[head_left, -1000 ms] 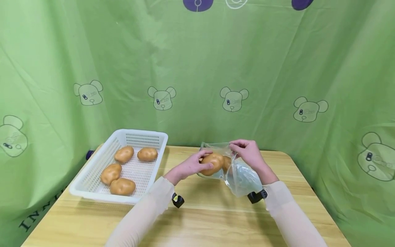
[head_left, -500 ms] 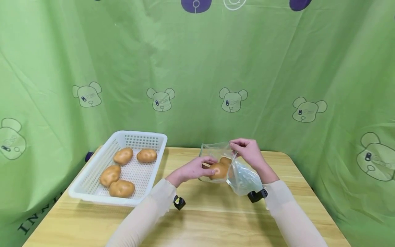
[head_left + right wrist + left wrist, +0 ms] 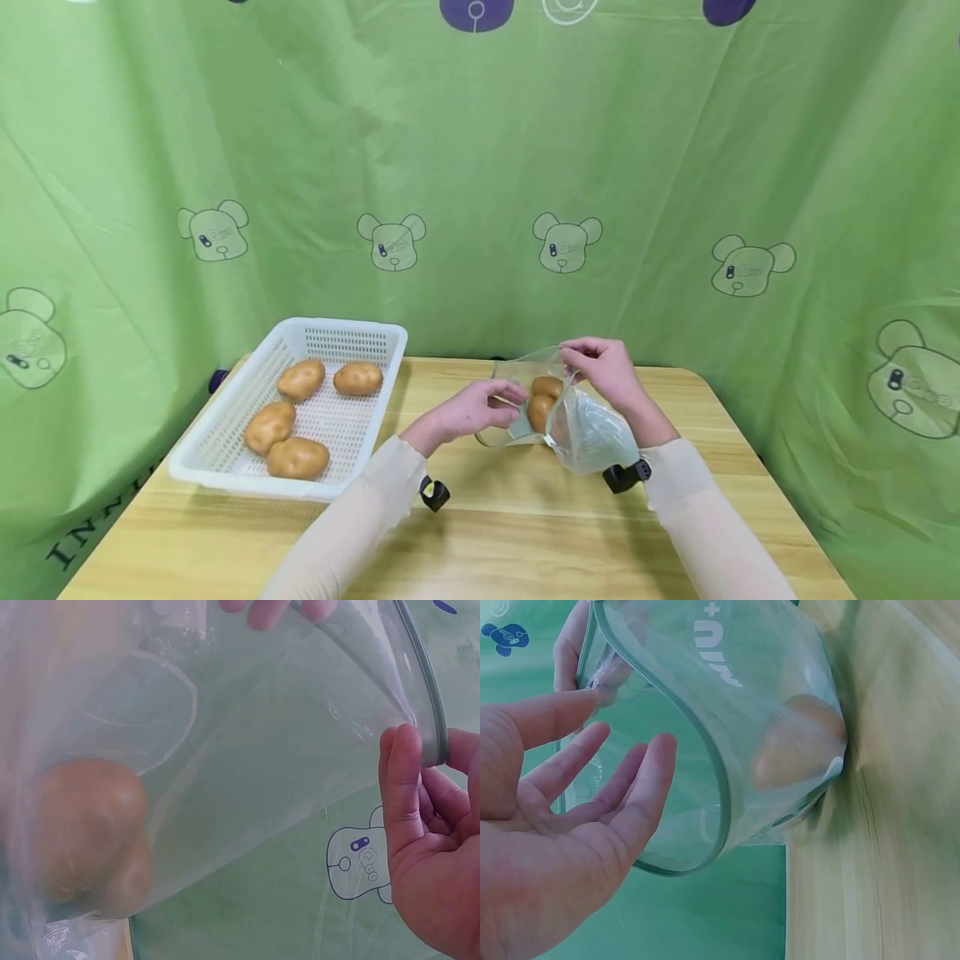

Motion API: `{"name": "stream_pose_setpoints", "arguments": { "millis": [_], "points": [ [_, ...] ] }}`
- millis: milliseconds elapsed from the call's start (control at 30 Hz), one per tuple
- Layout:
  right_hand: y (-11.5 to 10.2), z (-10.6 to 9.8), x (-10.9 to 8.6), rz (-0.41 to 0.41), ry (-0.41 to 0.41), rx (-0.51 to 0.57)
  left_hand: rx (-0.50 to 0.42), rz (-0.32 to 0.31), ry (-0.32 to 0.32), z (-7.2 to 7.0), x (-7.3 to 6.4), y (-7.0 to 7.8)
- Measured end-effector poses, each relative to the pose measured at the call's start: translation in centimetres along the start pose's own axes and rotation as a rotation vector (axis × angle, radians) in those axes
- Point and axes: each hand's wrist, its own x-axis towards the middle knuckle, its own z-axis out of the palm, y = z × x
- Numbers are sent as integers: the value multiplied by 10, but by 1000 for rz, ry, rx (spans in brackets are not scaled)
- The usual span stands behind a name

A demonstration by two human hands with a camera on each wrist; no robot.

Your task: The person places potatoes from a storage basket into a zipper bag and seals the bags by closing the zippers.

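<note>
A clear plastic zip bag (image 3: 596, 437) is held above the wooden table, its mouth spread toward the left. My right hand (image 3: 607, 371) pinches the rim of that mouth between thumb and fingers, as the right wrist view also shows. Inside lie two potatoes, a front one (image 3: 541, 413) and a rear one (image 3: 547, 386), seen through the film in the right wrist view as a brown cluster (image 3: 90, 825). At the opening is my left hand (image 3: 476, 410), holding nothing. Its fingers (image 3: 656, 776) are spread and loosely bent in the left wrist view.
To the left on the table (image 3: 480, 542) stands a white perforated basket (image 3: 251, 482). Several potatoes lie in it, one near the back (image 3: 302, 380) and one at the front (image 3: 297, 458). A green printed curtain (image 3: 465, 150) surrounds the table's back and sides.
My left hand carried a potato into the bag and let go of it. That potato now sits beside the other one. The right hand keeps its pinch on the rim.
</note>
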Motion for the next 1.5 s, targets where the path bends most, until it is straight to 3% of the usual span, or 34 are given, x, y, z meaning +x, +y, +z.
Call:
{"name": "stream_pose_setpoints", "arguments": {
  "millis": [133, 267, 467, 633, 833, 967, 1100, 1267, 1500],
  "points": [
    [-1, 0, 0, 2, 3, 3, -13, 13, 9, -2, -4, 1],
    [-1, -1, -1, 5, -1, -2, 1, 33, 33, -7, -17, 4],
    [11, -2, 3, 1, -1, 7, 85, 47, 161, -22, -45, 9],
    [28, -2, 12, 2, 3, 23, 131, 50, 245, -43, -73, 6],
    [34, 0, 15, -15, 15, 1, 199, 77, 301, -76, -102, -7],
    [35, 0, 15, -12, 16, 4, 226, 78, 323, -95, -120, -14],
    [36, 1, 15, 2, 16, 9, 248, 24, 348, -111, -137, -24],
    [37, 2, 15, 9, 4, 7, 377, -6, 364, -127, -155, -40],
    [38, 2, 16, 0, -2, 14, 481, -26, 288, -146, -174, -58]
  ]
}}
